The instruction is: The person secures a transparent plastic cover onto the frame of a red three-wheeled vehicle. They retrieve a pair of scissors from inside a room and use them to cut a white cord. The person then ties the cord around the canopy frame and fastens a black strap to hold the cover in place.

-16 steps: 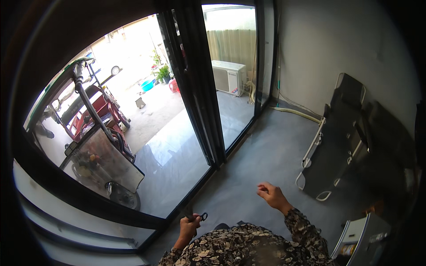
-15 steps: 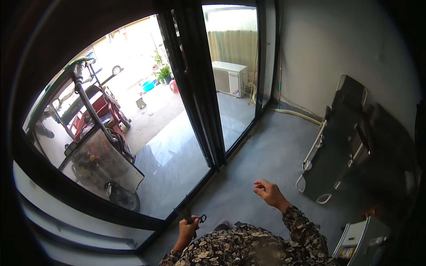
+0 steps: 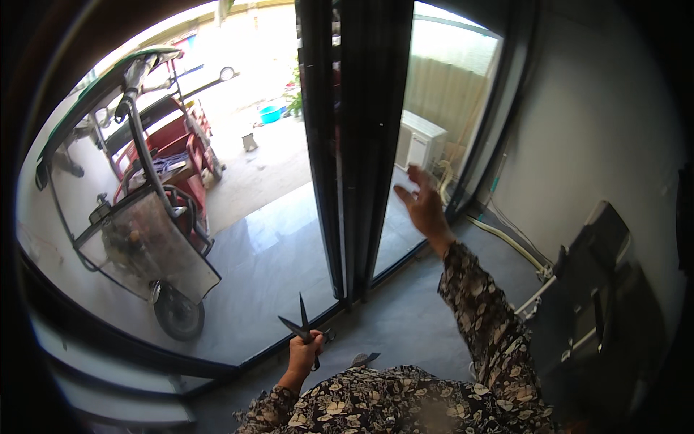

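Note:
A pair of black scissors (image 3: pixel 299 323) is gripped in my left hand (image 3: pixel 304 352), low in front of my body. Its two pointed blades are spread and stick up past my fingers. My right hand (image 3: pixel 423 207) is raised in front of the sliding glass door, its fingers apart and nothing in them. It appears close to the thick black door frame (image 3: pixel 365 159); I cannot tell whether it touches the glass.
Outside stands a red three-wheeler (image 3: pixel 170 173) with a clear windshield. A blue basin (image 3: pixel 270 114) and an air-conditioner unit (image 3: pixel 421 139) are farther out. At right, a dark folding bed (image 3: pixel 589 267) leans by the grey wall (image 3: pixel 600 123). A pale hose (image 3: pixel 506 237) lies along the floor.
My right hand has risen and reached forward toward the door, and its fingers have opened out. The scissors in my left hand now show their spread blades. The view has turned left.

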`<state>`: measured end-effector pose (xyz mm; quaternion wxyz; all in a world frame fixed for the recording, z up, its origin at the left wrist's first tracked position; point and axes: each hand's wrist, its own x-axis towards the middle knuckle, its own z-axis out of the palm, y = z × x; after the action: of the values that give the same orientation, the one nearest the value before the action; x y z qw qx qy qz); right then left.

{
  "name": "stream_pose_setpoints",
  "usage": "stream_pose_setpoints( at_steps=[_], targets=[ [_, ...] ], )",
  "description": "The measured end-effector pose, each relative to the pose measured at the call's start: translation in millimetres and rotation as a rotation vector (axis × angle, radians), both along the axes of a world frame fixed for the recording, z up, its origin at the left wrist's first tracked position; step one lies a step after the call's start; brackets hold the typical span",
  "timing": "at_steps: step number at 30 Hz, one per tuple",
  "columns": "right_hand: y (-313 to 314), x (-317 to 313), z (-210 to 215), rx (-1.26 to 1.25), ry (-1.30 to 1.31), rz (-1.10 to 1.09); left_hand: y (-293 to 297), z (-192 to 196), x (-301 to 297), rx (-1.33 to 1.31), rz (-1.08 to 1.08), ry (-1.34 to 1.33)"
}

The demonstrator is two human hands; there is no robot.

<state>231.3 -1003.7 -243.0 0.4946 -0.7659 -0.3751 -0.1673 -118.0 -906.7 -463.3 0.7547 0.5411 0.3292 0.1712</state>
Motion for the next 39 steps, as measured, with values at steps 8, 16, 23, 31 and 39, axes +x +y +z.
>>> stream_pose_setpoints(
  at_steps=[8, 16, 23, 31, 39],
  targets=[
    [89, 97, 19, 0.300, 0.563, 0.372, -18, 18, 20, 0.109, 0.253, 0.004],
    [80, 116, -9, 0.141, 0.441, 0.429, -103, 33, 10, 0.142, 0.408, 0.048],
    [-83, 106, -3, 0.141, 0.530, 0.528, -183, 2, 82, 0.022, 0.327, 0.052],
    [-352, 161, -20, 0.296, 0.768, 0.357, -214, 0, 235, -0.019, 0.180, -0.085],
    [-537, 191, -193, 0.337, 1.071, -0.453, -183, 8, 370, -0.103, 0.045, -0.099]
  ],
)
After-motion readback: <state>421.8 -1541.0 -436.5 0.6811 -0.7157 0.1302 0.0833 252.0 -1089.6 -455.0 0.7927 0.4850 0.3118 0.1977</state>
